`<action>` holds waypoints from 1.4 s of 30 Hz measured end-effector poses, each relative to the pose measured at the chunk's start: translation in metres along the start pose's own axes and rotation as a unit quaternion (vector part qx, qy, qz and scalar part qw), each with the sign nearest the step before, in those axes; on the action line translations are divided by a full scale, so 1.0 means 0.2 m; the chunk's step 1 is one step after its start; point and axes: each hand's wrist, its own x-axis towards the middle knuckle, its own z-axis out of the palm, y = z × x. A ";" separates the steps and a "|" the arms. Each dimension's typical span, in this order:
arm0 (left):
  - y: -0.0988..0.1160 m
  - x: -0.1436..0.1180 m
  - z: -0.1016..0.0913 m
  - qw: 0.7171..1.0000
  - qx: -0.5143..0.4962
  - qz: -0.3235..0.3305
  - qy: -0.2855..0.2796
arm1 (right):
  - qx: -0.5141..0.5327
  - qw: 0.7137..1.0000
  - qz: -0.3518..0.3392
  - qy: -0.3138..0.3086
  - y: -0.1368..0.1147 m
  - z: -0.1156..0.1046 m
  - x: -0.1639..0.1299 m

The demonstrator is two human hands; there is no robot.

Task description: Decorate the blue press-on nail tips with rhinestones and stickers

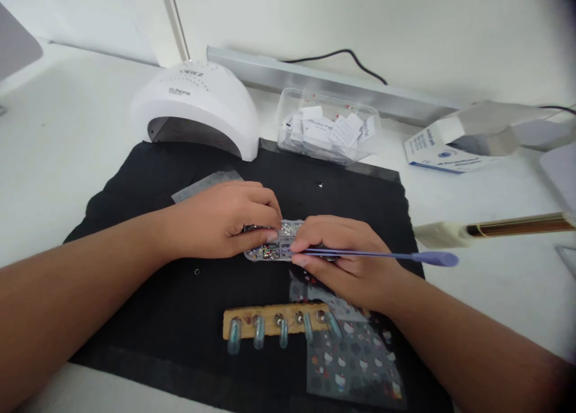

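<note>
**Both hands at a rhinestone box on a black mat**

The left hand [225, 221] lies curled over the left end of a small clear compartment box of rhinestones [274, 245], its fingers bent down onto the box's edge and gripping it. The right hand [346, 263] rests just beside the box on its right end, fingers pinched shut around a slim lilac picker tool [382, 256]; the tool's tip meets the box's near compartments, and its thicker end points away to the right. The box sits near the middle of a black mat [135, 221], between the two hands.

Nearer the camera, a wooden holder [270, 317] carries five pale blue false nails [258, 335] that hang over its near edge. A sheet of nail stickers [355, 365] lies under the right wrist. At the mat's far edge stands a white nail-curing lamp [198, 107], and beside it a clear tub of small white packets [326, 128]. A white and blue carton [441, 149] lies off the mat to the right.
</note>
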 end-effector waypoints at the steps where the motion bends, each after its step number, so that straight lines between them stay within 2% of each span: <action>1: 0.00 0.00 0.00 1.000 0.000 -0.001 0.000 | -0.001 1.000 -0.002 0.000 0.00 0.00 0.00; 42: 0.00 0.00 0.00 1.000 -0.005 -0.003 -0.002 | -0.001 1.000 0.004 0.004 0.00 0.00 0.00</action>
